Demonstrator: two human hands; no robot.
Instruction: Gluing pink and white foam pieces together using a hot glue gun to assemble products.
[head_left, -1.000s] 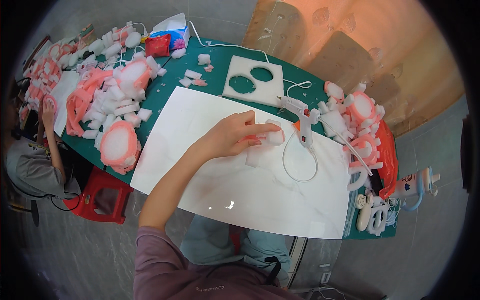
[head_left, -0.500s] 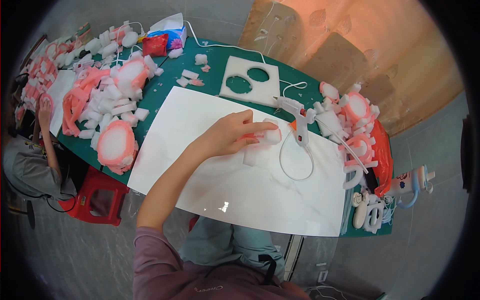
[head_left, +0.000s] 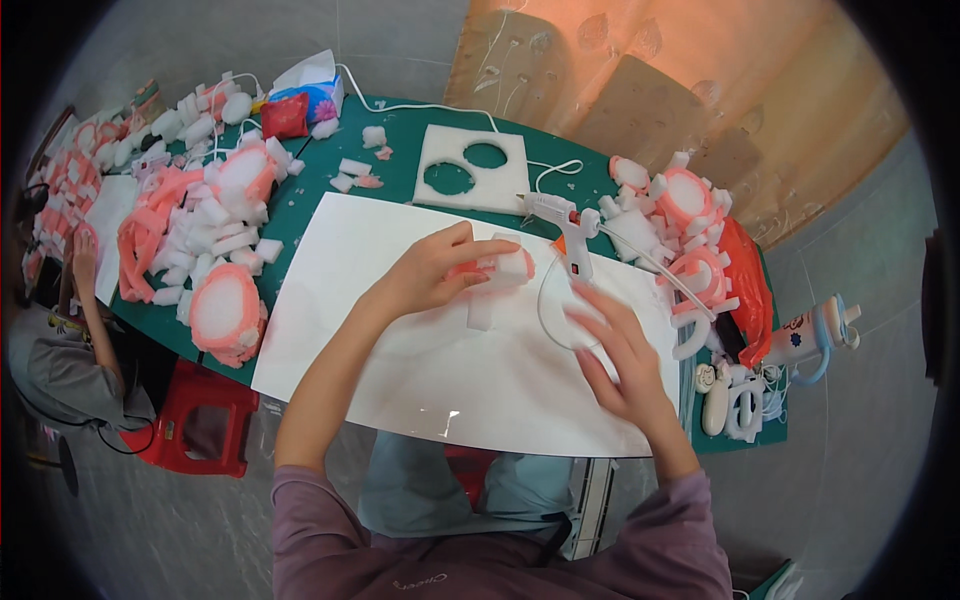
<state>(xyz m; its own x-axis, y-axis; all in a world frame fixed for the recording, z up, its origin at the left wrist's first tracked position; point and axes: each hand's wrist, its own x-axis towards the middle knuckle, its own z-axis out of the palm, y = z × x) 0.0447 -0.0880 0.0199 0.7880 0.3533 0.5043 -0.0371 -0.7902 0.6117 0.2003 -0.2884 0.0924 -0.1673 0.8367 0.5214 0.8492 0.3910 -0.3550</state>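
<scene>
On the white board [head_left: 400,385], my left hand [head_left: 430,270] pinches a small white and pink foam piece [head_left: 512,266] between thumb and fingers. Part of the piece is hidden behind them. My right hand [head_left: 625,365] hangs over the board's right side, blurred by motion, its fingers apart and holding nothing. Just beyond it, a white hot glue gun [head_left: 565,222] stands at the board's far edge with its nozzle to the left. Its looped white cord [head_left: 545,315] runs beside my right fingers.
A white foam sheet with two round holes [head_left: 512,160] lies on the green table [head_left: 395,187]. Pink and white foam pieces heap up left [head_left: 228,305] and right [head_left: 685,190]. A red bag [head_left: 745,285] and a cup [head_left: 800,340] stand right. Another person [head_left: 70,350] works at far left.
My right hand has come into view from the lower right, reaching over the board. My left hand keeps its hold on the foam piece. The whole view has shifted slightly.
</scene>
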